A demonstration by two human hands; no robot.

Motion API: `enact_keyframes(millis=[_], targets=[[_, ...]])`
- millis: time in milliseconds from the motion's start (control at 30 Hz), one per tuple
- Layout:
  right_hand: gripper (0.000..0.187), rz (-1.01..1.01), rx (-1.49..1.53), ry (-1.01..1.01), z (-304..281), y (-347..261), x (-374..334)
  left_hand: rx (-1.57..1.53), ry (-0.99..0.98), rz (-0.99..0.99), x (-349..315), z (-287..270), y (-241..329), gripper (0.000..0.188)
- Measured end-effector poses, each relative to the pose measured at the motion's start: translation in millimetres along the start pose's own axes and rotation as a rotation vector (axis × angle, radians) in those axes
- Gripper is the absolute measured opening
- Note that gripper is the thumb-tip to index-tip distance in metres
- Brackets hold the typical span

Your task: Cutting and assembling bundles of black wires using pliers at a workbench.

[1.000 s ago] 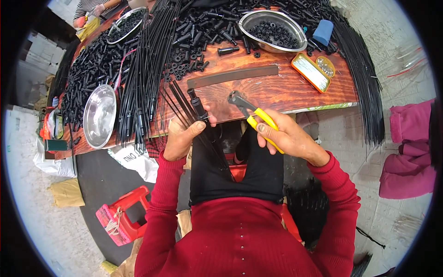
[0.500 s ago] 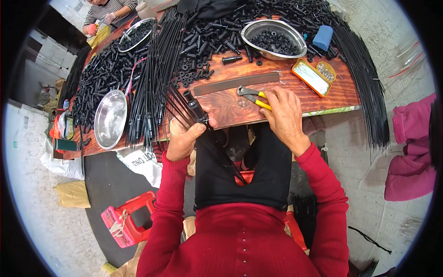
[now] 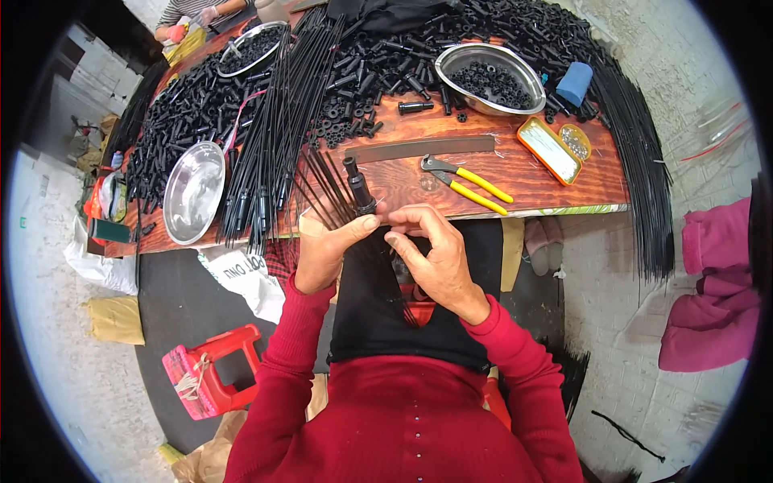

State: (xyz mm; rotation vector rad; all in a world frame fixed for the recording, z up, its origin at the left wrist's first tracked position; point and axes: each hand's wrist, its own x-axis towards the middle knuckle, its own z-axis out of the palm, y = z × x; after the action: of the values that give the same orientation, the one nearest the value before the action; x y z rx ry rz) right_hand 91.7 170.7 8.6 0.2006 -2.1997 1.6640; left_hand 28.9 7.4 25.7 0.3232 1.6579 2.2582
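My left hand [image 3: 328, 251] is closed around a bundle of thin black rods [image 3: 324, 187] and a stepped black tubular fitting [image 3: 360, 191], held upright at the table's near edge. The rods' lower ends hang down over my lap. Beside the fitting's base, my right hand [image 3: 439, 256] has its fingers bent and its thumb brought in toward them. Anything small between those fingertips is too hidden to make out. Yellow-handled pliers [image 3: 469, 187] lie on the wooden table to the right of my hands, with a flat brown bar [image 3: 423, 148] just beyond them.
Heaps of black fittings [image 3: 394, 60] cover the table's far side. A metal bowl [image 3: 535, 84] of small black rings stands there. Nearer are an orange-rimmed tin [image 3: 551, 151], a blue block [image 3: 574, 84] and a shallow metal bowl [image 3: 195, 193]. Another person's hand [image 3: 209, 14] shows far left.
My right hand has let go of the pliers, leaving them on the table, and moved left to the fitting. My left hand still holds the rods and fitting.
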Motion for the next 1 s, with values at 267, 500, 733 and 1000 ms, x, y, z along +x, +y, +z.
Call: enact_keyframes(millis=[267,500,733,1000], targets=[[0.039,-0.083,-0.085,0.119,19,0,3,0.001,0.008,0.009,3,6,-4,0.021],[0.037,-0.052,-0.217,0.166,27,5,4,0.189,0.084,0.083,9,2,-23,0.025],[0.031,0.146,0.071,0.168,19,9,4,0.165,-0.062,0.050,8,-6,-16,0.034],[0.032,0.265,0.234,0.123,10,12,4,0.101,-0.202,-0.031,17,-19,-14,0.032]])
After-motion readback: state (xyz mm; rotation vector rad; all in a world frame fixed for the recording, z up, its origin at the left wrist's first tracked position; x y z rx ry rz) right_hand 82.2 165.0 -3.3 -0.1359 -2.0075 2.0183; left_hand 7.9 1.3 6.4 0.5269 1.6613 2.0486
